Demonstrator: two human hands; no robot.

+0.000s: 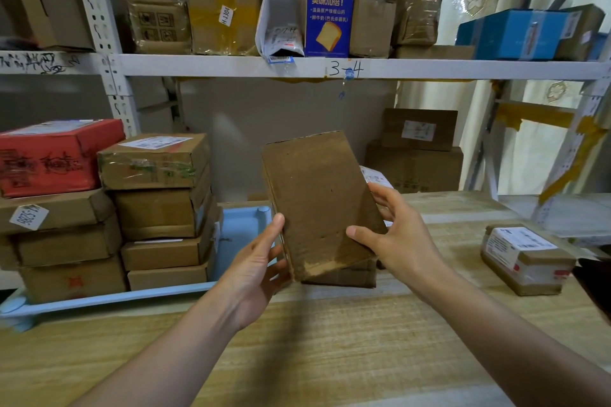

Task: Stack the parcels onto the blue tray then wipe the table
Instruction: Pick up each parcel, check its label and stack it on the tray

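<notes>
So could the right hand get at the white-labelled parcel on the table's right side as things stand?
Probably not right now: the right hand and left hand both grip the brown box. The path to the labelled parcel over the table looks open.

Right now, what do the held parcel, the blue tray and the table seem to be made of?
Held parcel: brown corrugated cardboard, matte; scuffed, with a worn pale lower edge.
Blue tray: probably plastic; smooth, even pale blue with moulded rounded corners.
Table: wood or wood-look laminate; light streaky grain, and I cannot tell which.

A parcel storeroom: numbered metal shelving point(330, 68) holds labelled cartons point(221, 10).
</notes>
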